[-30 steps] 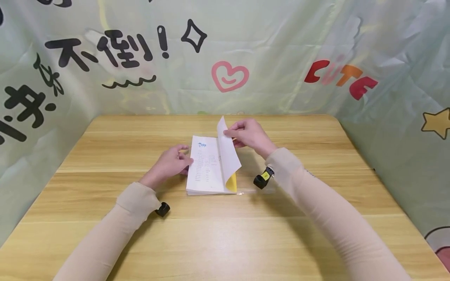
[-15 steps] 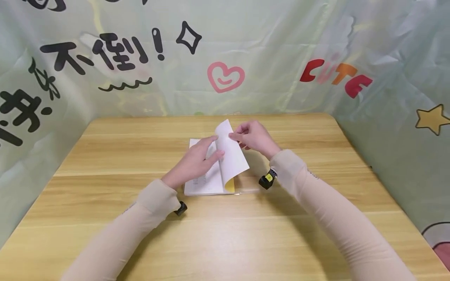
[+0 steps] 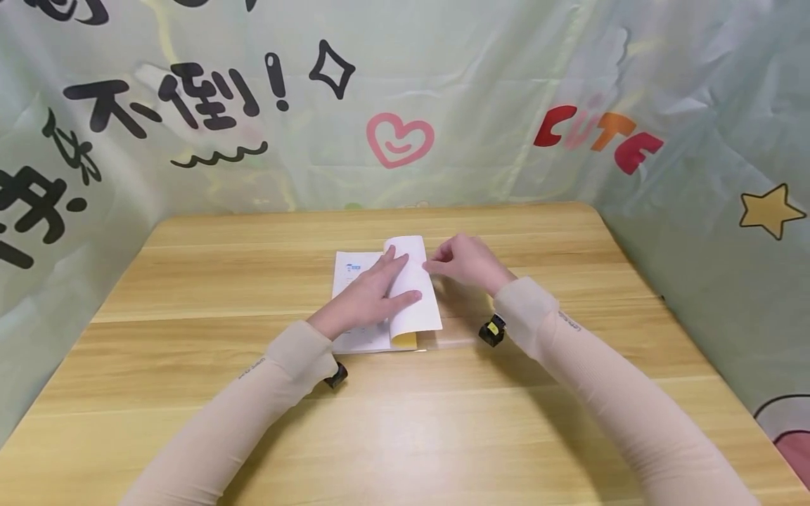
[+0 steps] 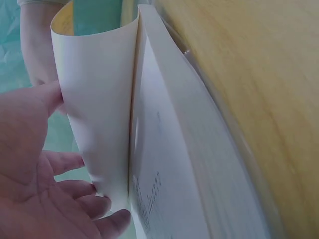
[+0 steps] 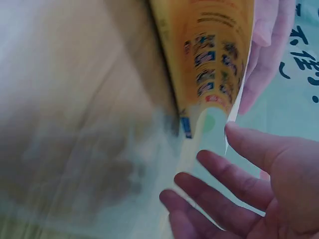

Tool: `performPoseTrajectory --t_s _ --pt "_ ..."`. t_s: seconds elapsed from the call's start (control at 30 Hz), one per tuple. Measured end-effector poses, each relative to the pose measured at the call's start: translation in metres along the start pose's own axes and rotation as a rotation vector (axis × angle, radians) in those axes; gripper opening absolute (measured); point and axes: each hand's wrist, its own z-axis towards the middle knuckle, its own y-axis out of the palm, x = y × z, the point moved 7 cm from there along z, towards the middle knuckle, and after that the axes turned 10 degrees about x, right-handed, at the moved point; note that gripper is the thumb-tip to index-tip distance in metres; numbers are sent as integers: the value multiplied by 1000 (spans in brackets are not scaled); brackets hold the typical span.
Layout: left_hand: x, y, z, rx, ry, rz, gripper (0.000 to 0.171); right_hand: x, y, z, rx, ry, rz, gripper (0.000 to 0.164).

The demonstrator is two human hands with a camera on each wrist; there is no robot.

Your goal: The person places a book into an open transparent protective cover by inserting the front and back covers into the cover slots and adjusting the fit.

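Observation:
A thick paper book [image 3: 344, 337] lies on the table. Its cover is folded over to the left, with the white inner side [image 3: 420, 309] facing up and the yellow printed outside [image 5: 199, 20] seen from beneath in the right wrist view. My left hand [image 3: 373, 292] lies across this white side, fingers spread, touching it with the fingertips. At the cover's right edge is my right hand [image 3: 465, 261], its thumb tip [image 5: 239, 134] right at the edge and its other fingers apart and loosely bent. A clear plastic sheet [image 3: 452, 339] shows to the right of the book.
The wooden table [image 3: 538, 422] spreads around the book. A printed fabric backdrop [image 3: 474, 84] encloses its back and sides. Each wrist carries a small black camera [image 3: 492, 330].
My left hand has moved from the book's left edge over onto the folded cover. The cover's raised corner has come down, and my right hand has lowered slightly with its fingers loosened.

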Motion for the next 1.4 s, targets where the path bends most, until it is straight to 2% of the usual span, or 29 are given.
performPoseTrajectory --t_s 0.27,0.47,0.77,1.07,1.2,1.4 --pt "-2 5 0 -26 -3 75 84 10 9 -12 -26 -121 -246 22" --pt "1 5 0 -49 -22 173 81 8 13 -18 -25 -187 -330 36" --pt "-3 8 1 -71 -61 287 80 9 12 -19 -31 -193 -342 32" --pt "-1 13 3 -162 -60 393 80 9 12 -20 -41 -199 -322 29" --pt "-1 16 3 -192 -64 425 80 9 12 -20 -41 -203 -321 28" --pt "0 19 3 -194 -50 442 80 8 13 -20 -44 -228 -318 30"
